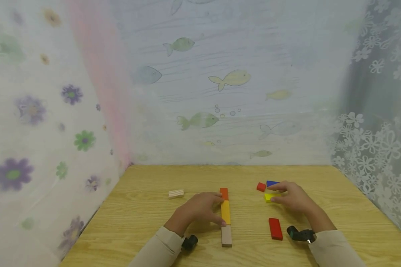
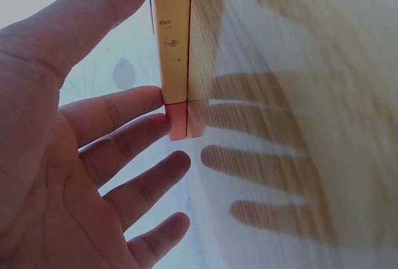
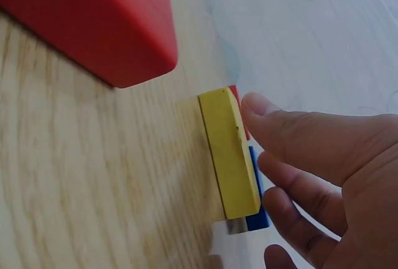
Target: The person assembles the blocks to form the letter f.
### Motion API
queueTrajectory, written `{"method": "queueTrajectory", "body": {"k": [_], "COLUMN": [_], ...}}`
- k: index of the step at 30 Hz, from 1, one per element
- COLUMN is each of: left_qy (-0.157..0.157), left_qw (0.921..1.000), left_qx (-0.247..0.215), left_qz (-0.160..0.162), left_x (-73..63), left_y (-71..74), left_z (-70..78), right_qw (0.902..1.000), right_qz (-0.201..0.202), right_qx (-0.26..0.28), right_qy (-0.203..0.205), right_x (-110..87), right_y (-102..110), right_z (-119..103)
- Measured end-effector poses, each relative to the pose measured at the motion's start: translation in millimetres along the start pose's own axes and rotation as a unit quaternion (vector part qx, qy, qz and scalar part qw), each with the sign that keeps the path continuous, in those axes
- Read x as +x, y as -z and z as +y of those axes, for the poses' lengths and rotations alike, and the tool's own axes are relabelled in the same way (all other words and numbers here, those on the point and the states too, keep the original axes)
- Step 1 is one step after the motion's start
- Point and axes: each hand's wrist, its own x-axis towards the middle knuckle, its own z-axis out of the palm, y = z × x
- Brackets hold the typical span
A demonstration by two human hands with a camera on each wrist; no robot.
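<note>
Three blocks form a straight row end to end on the table: an orange-red block (image 1: 224, 193) at the far end, a yellow-orange block (image 1: 225, 212) in the middle and a plain wooden block (image 1: 226, 236) nearest me. My left hand (image 1: 202, 207) is spread beside the row, thumb and index fingertips at the yellow-orange block's side in the left wrist view. Its other fingers extend loosely. My right hand (image 1: 294, 198) hovers over a yellow block (image 3: 230, 154), fingers relaxed and apart, thumb near its edge. Behind it lie a small red block (image 1: 261, 187) and a blue block (image 1: 272, 183).
A red rectangular block (image 1: 275, 228) lies right of the row, nearer me. To the left, a striped wooden block (image 1: 176, 194) rests on the wooden table (image 1: 137, 222). Curtains with printed fish (image 1: 230, 78) and flowers (image 1: 85, 140) surround the table's back and sides.
</note>
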Motion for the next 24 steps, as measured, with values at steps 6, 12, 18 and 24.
{"method": "queueTrajectory", "body": {"k": [6, 12, 18, 24], "left_qy": [-0.006, -0.007, -0.002, -0.003], "left_qw": [0.9999, 0.9999, 1.0, 0.9999], "left_qx": [0.008, 0.014, 0.007, 0.017], "left_qz": [0.004, 0.007, 0.002, 0.002], "left_x": [2.5, 2.8, 1.5, 3.5], "left_y": [-2.5, -2.8, -0.6, -2.9], "left_z": [-3.9, -6.0, -6.2, -4.6], "right_qw": [0.9998, 0.9999, 0.9997, 0.9994], "right_qz": [-0.005, -0.006, -0.004, 0.003], "right_qx": [-0.005, -0.008, -0.022, -0.033], "right_qy": [-0.017, -0.012, 0.01, 0.01], "right_x": [1.8, 1.9, 3.0, 1.5], "right_y": [-4, -5, -8, -8], "right_z": [1, -3, -8, -9]}}
